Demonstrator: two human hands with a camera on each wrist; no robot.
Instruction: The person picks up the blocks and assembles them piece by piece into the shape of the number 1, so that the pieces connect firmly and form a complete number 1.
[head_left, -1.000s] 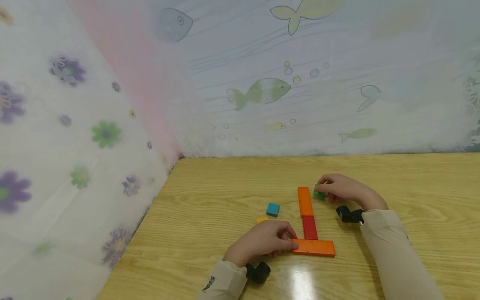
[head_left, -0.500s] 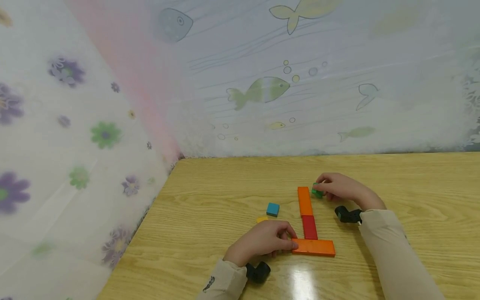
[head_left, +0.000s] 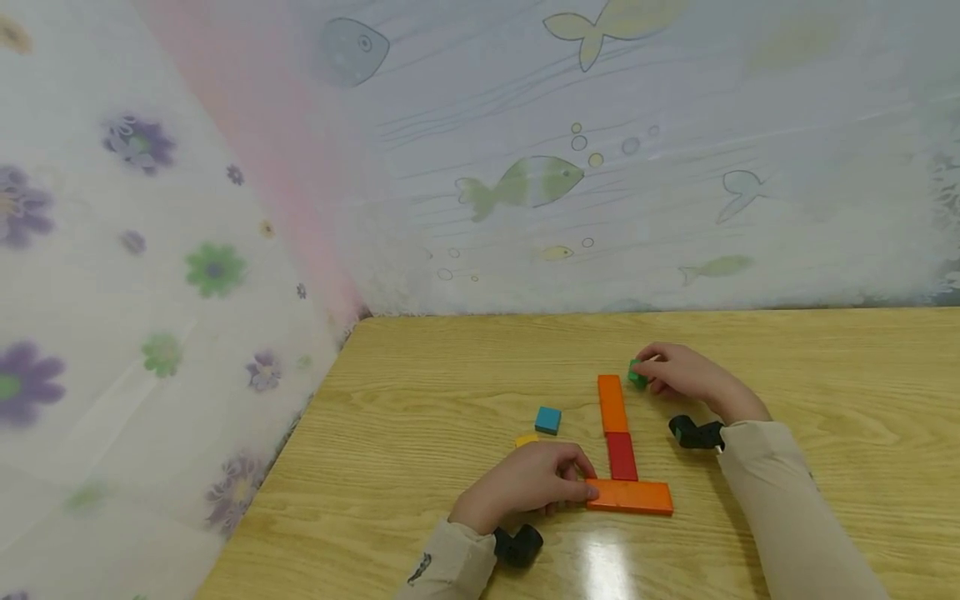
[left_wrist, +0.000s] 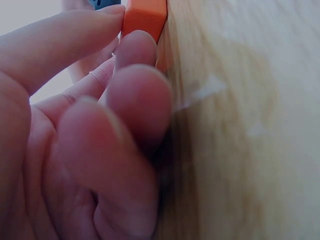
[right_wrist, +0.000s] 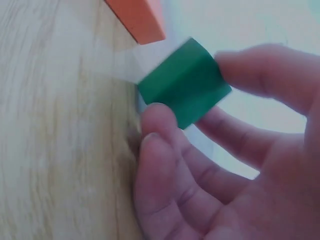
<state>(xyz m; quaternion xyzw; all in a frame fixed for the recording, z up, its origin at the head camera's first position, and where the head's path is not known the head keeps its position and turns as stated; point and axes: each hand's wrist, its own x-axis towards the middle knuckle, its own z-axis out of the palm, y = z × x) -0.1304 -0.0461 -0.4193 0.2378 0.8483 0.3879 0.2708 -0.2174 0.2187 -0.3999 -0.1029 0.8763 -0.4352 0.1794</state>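
Observation:
My right hand pinches a green block beside the far end of a long orange block. In the right wrist view the green block is tilted between thumb and fingers, apart from an orange block. A red block continues the row toward me, down to a second orange block that lies crosswise. The left end of this crosswise block is pinched by my left hand; in the left wrist view the orange end shows at thumb and finger.
A blue block lies left of the row. Partly hidden behind my left hand is a yellow block. The wooden table meets a fish-patterned wall at the back and a flowered one at the left.
My right hand has lifted the green block slightly and shifted it a little toward the back. My left hand and the other blocks stay in place.

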